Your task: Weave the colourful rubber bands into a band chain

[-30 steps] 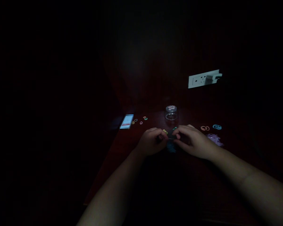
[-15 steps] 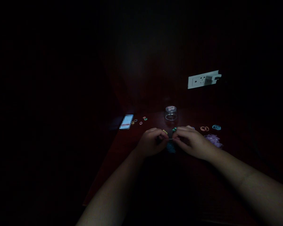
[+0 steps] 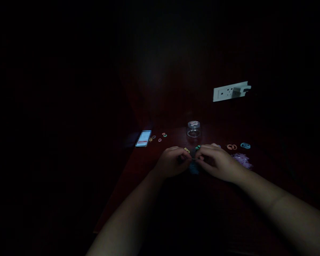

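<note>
Between the pinched fingertips of my left hand (image 3: 173,161) and my right hand (image 3: 216,161) runs a thin, pale elastic band (image 3: 193,158), its ends hidden in the fingers. Below it on the table lies a dim blue pile (image 3: 194,168), too dark to make out piece by piece. Just beyond my left fingers are small yellow bands (image 3: 186,150), and green ones (image 3: 197,147) lie by my right fingers. A heap of light purple bands (image 3: 242,160) sits to the right of my right wrist.
A clear lidded jar (image 3: 194,129) stands behind my hands. Orange rings (image 3: 232,147) and blue rings (image 3: 245,145) lie at right. Several small coloured rings (image 3: 160,140) are near a lit, blurred phone-like screen (image 3: 143,138) at left. A wall socket (image 3: 230,91) holds a plug. Surroundings are dark.
The whole view has shifted very slightly. Both hands keep their pinch on the band, which now looks a little more yellowish.
</note>
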{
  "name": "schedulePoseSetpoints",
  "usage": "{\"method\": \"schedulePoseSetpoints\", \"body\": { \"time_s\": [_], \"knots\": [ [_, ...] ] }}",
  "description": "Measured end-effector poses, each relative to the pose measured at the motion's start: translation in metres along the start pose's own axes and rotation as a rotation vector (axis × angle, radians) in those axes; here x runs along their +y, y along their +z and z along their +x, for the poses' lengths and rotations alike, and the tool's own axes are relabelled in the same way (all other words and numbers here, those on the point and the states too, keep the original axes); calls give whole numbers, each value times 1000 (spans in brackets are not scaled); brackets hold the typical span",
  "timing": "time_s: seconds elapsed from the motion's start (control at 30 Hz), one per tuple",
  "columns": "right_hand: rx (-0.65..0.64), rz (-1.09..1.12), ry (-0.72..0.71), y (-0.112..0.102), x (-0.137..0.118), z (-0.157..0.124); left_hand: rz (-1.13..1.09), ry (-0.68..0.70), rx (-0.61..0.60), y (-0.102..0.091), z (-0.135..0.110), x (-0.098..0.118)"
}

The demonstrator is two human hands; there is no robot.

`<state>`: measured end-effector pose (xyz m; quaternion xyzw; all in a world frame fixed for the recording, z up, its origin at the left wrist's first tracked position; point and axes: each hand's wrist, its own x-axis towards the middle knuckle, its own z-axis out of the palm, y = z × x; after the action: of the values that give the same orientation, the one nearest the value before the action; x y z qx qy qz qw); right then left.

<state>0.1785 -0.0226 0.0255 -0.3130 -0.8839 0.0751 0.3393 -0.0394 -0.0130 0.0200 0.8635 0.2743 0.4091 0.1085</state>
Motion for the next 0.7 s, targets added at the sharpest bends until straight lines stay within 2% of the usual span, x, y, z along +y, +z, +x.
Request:
{"method": "schedulePoseSetpoints", "body": {
  "time_s": [0.53, 0.7],
  "knots": [
    [-12, 13, -27, -1, 0, 0, -2, -8, -53, -6, 2, 0],
    [-9, -6, -19, -3, -2, 1, 19, -18, -83, -18, -7, -3]
  ]
}}
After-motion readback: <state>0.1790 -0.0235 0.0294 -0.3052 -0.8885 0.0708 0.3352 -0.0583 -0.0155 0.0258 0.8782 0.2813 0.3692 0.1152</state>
